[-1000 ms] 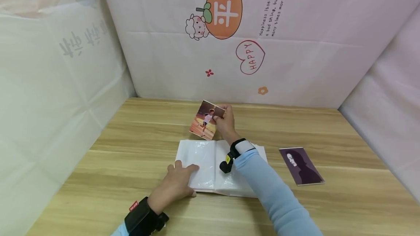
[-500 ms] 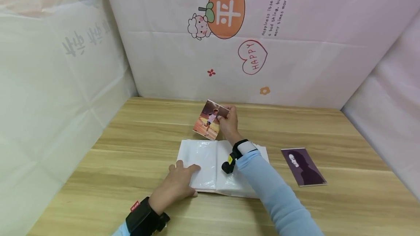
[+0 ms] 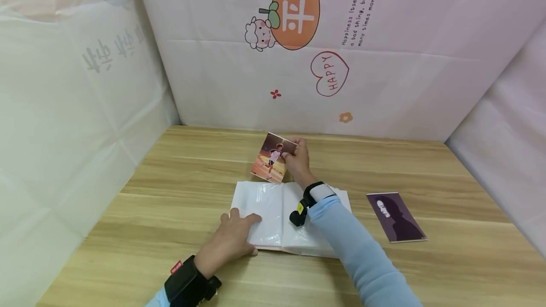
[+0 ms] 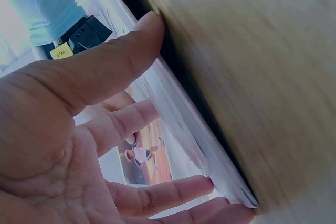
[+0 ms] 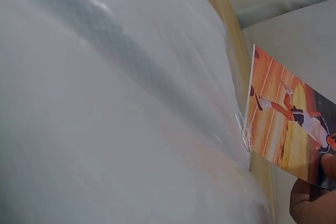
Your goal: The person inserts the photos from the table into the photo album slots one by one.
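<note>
The right hand (image 3: 298, 164) pinches the photo (image 3: 265, 161) by its two o'clock corner, probably to leave the lower edge free; the photo lies at nine o'clock from it. The left hand (image 3: 230, 238), spread at the album's (image 3: 266, 203) eight o'clock, presumably steadies it.

The orange-and-brown photo card (image 3: 268, 161), showing a running figure, is held tilted at the far edge of the white album (image 3: 269, 203); the latter lies open on the tabletop (image 3: 170, 174).
</note>
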The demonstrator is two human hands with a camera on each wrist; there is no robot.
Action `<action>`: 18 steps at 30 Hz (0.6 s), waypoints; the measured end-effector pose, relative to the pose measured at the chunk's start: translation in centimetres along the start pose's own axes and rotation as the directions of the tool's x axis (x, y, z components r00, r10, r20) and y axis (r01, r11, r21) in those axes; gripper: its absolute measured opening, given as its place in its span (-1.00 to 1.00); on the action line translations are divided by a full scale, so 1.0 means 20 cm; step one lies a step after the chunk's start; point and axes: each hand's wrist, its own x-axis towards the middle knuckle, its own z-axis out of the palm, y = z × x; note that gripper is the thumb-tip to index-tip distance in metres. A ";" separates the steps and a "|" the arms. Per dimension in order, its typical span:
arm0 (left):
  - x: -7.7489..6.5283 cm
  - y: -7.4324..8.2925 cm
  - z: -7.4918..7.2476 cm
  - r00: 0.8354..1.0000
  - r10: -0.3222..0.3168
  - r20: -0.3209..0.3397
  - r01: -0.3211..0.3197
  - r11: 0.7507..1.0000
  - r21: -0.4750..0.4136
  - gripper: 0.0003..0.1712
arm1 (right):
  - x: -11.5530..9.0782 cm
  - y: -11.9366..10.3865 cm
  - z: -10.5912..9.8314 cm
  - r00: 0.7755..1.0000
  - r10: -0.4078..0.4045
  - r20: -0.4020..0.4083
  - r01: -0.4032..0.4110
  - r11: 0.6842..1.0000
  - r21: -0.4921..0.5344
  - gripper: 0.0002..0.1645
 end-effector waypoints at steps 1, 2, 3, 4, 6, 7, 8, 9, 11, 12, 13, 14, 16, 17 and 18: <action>0.00 0.00 0.00 1.000 0.000 0.002 0.000 1.000 0.001 -0.24 | 0.00 0.00 0.00 1.000 -0.001 0.013 0.002 1.000 -0.005 -0.49; 0.00 0.00 0.00 1.000 0.000 0.003 0.000 1.000 0.002 -0.24 | 0.00 -0.01 0.00 1.000 -0.001 0.027 0.002 1.000 -0.012 -0.49; 0.00 0.00 0.00 1.000 0.000 0.005 0.000 1.000 0.004 -0.24 | -0.01 -0.01 0.01 0.999 -0.001 0.043 0.002 1.000 -0.026 -0.49; 0.00 0.00 0.00 1.000 -0.003 0.009 0.003 1.000 0.003 -0.24 | -0.01 -0.01 0.01 0.998 -0.001 0.060 0.003 0.999 -0.039 -0.49; 0.00 0.01 0.00 1.000 -0.007 0.016 0.007 1.000 0.001 -0.24 | -0.01 -0.01 0.01 0.996 0.003 0.093 0.003 0.998 -0.065 -0.49; 0.00 0.01 -0.01 1.000 -0.008 0.018 0.008 1.000 -0.001 -0.23 | -0.01 -0.02 0.01 0.994 0.008 0.107 0.000 0.997 -0.078 -0.49; 0.00 0.01 -0.01 1.000 -0.008 0.019 0.008 1.000 -0.004 -0.23 | -0.01 -0.02 0.01 0.993 0.009 0.121 0.002 0.996 -0.091 -0.49; 0.00 0.01 -0.01 1.000 -0.007 0.020 0.008 1.000 -0.005 -0.23 | -0.01 -0.02 0.01 0.991 0.007 0.134 0.007 0.995 -0.104 -0.49; 0.00 0.00 -0.01 1.000 -0.002 0.015 0.002 1.000 -0.010 -0.22 | 0.00 -0.02 0.01 0.988 0.001 0.156 0.019 0.991 -0.129 -0.49; -0.01 0.00 -0.01 1.000 0.002 0.011 -0.002 1.000 -0.012 -0.22 | 0.00 -0.02 0.02 0.986 -0.002 0.165 0.026 0.990 -0.141 -0.50; -0.01 0.00 -0.01 1.000 0.007 0.007 -0.007 1.000 -0.013 -0.22 | 0.00 -0.02 0.02 0.985 -0.006 0.173 0.032 0.988 -0.153 -0.50; -0.01 0.00 -0.01 1.000 0.010 0.004 -0.010 1.000 -0.014 -0.22 | 0.01 -0.02 0.02 0.983 -0.011 0.182 0.043 0.984 -0.171 -0.50; -0.01 0.00 -0.01 1.000 0.016 -0.003 -0.016 1.000 -0.013 -0.22 | 0.01 -0.01 0.02 0.981 -0.013 0.191 0.053 0.978 -0.204 -0.50; -0.01 0.00 0.00 1.000 0.017 -0.005 -0.017 1.000 -0.013 -0.22 | 0.02 -0.01 0.03 0.980 -0.013 0.198 0.056 0.975 -0.214 -0.50; -0.01 0.00 0.00 1.000 0.018 -0.007 -0.018 1.000 -0.013 -0.21 | 0.02 -0.01 0.03 0.980 -0.011 0.200 0.056 0.974 -0.221 -0.50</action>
